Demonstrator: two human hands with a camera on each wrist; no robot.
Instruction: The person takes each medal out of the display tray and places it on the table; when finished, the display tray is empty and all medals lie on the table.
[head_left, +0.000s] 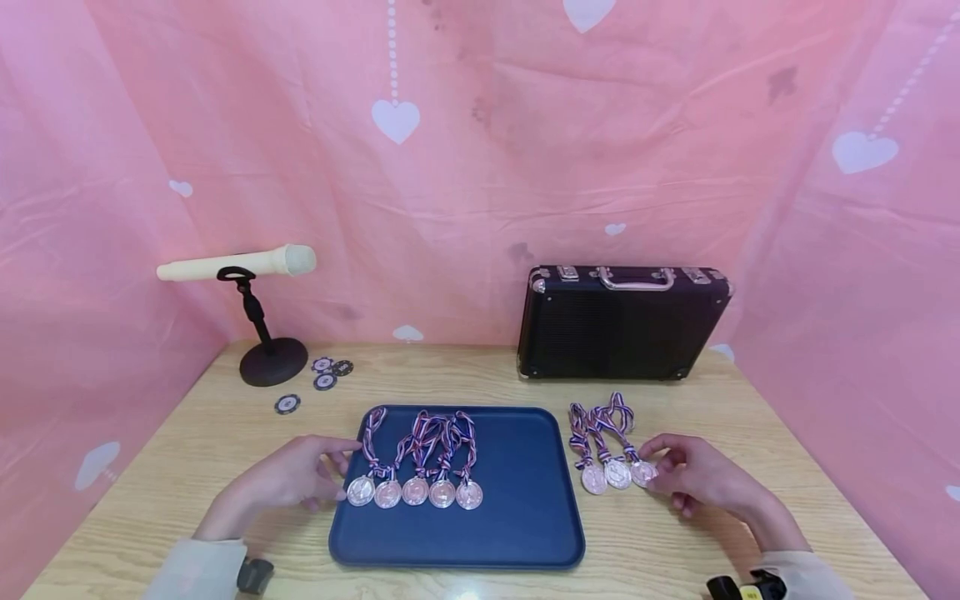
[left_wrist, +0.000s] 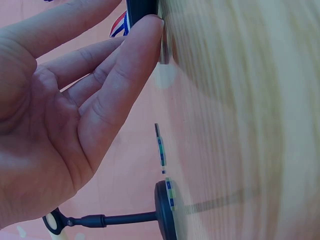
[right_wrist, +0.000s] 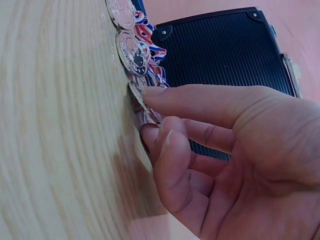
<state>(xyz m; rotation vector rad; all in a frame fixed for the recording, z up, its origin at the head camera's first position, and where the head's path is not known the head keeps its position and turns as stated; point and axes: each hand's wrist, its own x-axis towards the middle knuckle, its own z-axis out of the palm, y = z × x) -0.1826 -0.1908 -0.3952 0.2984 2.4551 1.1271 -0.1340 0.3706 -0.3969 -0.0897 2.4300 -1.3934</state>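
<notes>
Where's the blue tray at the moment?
In the head view, the blue tray lies at the front middle of the wooden table, with the left hand at its left edge and three medals off to its right.

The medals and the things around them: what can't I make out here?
Head view: the fine designs on the medals on the tray are too small to read, as is the print on the chips.
Head view: the inside of the black case is hidden by its shell.
Right wrist view: the endmost medal is partly covered by the right hand.
Left wrist view: the microphone stand's base is cut off by the bottom edge.
</notes>
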